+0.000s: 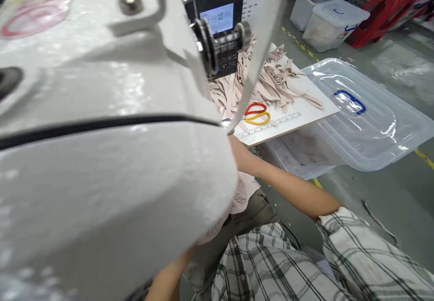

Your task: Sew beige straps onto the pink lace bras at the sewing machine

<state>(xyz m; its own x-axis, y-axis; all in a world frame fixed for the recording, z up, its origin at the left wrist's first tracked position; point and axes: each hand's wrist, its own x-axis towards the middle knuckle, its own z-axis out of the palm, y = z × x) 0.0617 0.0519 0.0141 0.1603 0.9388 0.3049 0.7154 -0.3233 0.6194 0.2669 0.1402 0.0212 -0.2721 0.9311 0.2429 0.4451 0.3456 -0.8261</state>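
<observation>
The big white sewing machine head (135, 192) fills the left half and blocks most of the work area. My right forearm (288, 183) reaches in from the right, and only the wrist end of my right hand (239, 152) shows at the machine's edge; its fingers are hidden. My left forearm (171, 276) comes up from the bottom, with my left hand out of sight behind the machine. Pale pink fabric (249, 192) with stitched or embroidered lines hangs over my lap below the right wrist. Whether either hand touches it cannot be seen.
On the white table (320, 106) lie many pale pink fabric strips (271, 79), scissors (257, 113) with red and yellow handles, and a printed ruler (267, 124). A control panel (217, 18) stands behind. Clear plastic bins with a large lid (383, 124) sit to the right.
</observation>
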